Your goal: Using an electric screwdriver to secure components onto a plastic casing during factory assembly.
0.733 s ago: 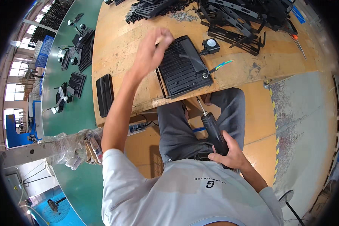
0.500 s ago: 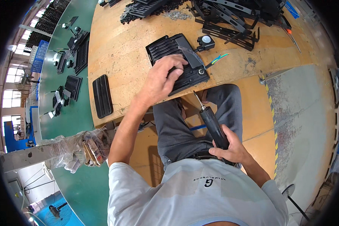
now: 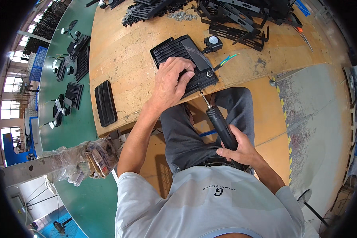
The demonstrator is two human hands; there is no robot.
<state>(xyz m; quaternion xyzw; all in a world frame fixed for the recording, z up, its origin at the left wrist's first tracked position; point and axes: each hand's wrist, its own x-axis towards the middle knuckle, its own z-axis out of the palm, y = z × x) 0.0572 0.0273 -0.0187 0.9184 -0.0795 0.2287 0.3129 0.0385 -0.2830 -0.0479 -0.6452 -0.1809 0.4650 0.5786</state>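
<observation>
At twelve o'clock on the bench [image 3: 123, 59], the left hand [image 3: 173, 81], its grip unclear, curls over a black finned housing [image 3: 188, 53]; at four, the right hand [image 3: 240, 150] clasps a black electric screwdriver [image 3: 222, 127] angled toward eleven.

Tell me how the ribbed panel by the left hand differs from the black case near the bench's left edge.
Shape: the panel is broad; the case is long and narrow.
Fittings: the panel has a white-domed box and coloured wires at its edge; the case shows none.
Contact: the left hand covers part of the panel; no hand is at the case.
Both are black and lie on the bench.
</observation>
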